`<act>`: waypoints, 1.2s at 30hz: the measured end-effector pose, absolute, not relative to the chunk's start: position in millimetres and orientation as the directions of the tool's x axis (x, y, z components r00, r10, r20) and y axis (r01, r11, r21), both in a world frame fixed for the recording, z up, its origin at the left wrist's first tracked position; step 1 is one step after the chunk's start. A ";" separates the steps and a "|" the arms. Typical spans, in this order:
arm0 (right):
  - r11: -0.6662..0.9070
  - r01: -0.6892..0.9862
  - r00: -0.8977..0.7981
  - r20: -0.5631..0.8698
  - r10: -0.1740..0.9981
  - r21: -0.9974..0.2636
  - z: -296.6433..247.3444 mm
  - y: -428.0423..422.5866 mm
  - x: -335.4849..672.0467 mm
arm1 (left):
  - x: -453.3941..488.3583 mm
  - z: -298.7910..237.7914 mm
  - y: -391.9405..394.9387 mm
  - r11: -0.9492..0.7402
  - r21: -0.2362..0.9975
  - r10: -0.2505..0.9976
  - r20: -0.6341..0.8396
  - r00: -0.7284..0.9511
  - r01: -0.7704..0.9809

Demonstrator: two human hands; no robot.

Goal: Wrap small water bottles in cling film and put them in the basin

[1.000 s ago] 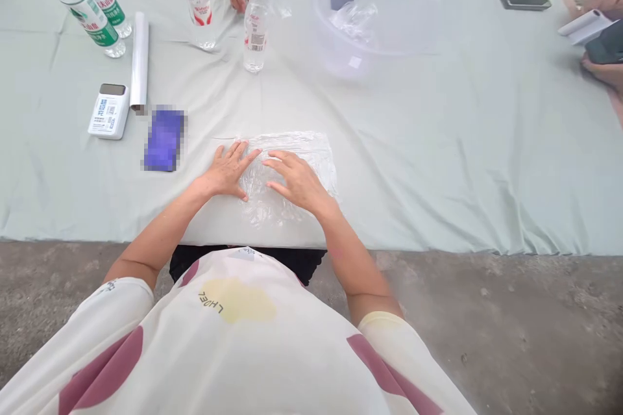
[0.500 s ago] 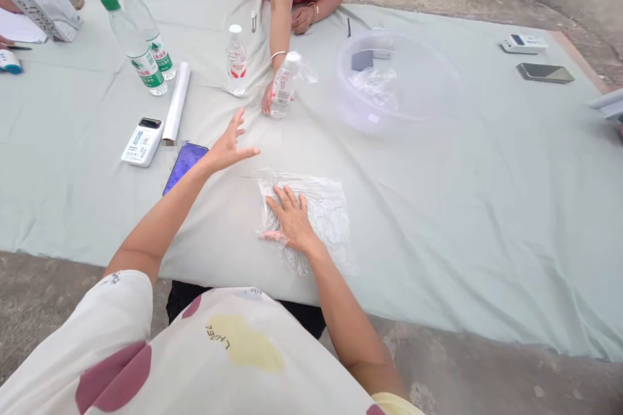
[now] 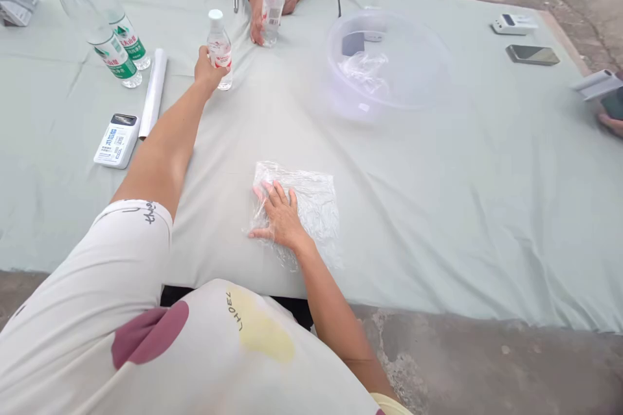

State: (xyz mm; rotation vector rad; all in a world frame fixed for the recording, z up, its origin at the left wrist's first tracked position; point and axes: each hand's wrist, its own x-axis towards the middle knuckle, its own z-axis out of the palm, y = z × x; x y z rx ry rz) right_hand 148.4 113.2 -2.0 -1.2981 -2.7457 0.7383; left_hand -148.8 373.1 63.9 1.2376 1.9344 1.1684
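My left hand (image 3: 208,72) reaches far out and is closed around a small clear water bottle (image 3: 220,51) with a white cap and a red-and-white label. The bottle stands upright on the cloth. Close to me, my right hand (image 3: 281,215) lies flat with fingers spread on a sheet of clear plastic film (image 3: 315,204). The film is crinkled, and part of it wraps over the fingers. Across the table, a co-worker's hand (image 3: 257,20) holds another small bottle (image 3: 272,9) that has clear film bunched around its top.
Two green-capped bottles (image 3: 117,61), a white roll (image 3: 154,91) and a white power bank (image 3: 117,140) are at left. A translucent round tub (image 3: 341,87) with crumpled film inside stands beyond my right hand. A phone (image 3: 532,55) and a white device (image 3: 514,24) lie far right.
My left hand has gone from open in the air to gripping the small bottle. My right hand stays on the film. The co-worker's wrapped bottle has moved back toward them. The view has shifted.
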 end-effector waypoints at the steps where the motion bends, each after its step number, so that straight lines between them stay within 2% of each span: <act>1: 0.535 0.730 -0.649 -0.187 0.737 -0.424 -1.0 113.1 147.0 | -146.8 64.8 363.9 0.191 0.885 0.919 -0.009 -0.394 0.425; 4: 0.504 0.756 -0.625 -0.232 0.745 -0.418 5.9 112.4 140.7 | -142.7 67.9 324.0 0.207 0.903 0.945 -0.086 -0.315 0.376; 8: 0.471 0.786 -0.597 -0.292 0.747 -0.401 18.7 112.8 128.8 | -137.9 76.2 251.0 0.248 0.954 0.959 -0.216 -0.185 0.168; 12: 0.462 0.807 -0.576 -0.320 0.752 -0.367 17.7 116.3 117.0 | -118.1 89.8 174.1 0.227 0.968 0.974 -0.226 0.021 -0.104; 13: 0.464 0.809 -0.575 -0.321 0.753 -0.361 14.9 117.3 114.7 | -109.6 91.7 157.3 0.232 0.963 0.972 -0.223 0.080 -0.140; 17: 0.439 0.815 -0.562 -0.332 0.758 -0.377 5.1 117.6 110.8 | -70.4 78.4 110.9 0.241 0.949 0.967 -0.217 0.131 -0.203; 21: 0.399 0.823 -0.537 -0.325 0.778 -0.405 5.5 112.4 116.3 | -48.1 44.2 96.7 0.343 0.873 0.932 -0.271 0.240 -0.347; 26: 0.412 0.809 -0.553 -0.306 0.775 -0.419 5.9 110.4 124.5 | -52.7 28.1 97.5 0.463 0.830 0.876 -0.375 0.303 -0.310; 36: 0.543 0.758 -0.622 -0.150 0.768 -0.362 2.3 87.2 154.1 | -63.9 40.6 106.8 0.509 0.842 0.849 -0.456 0.267 -0.181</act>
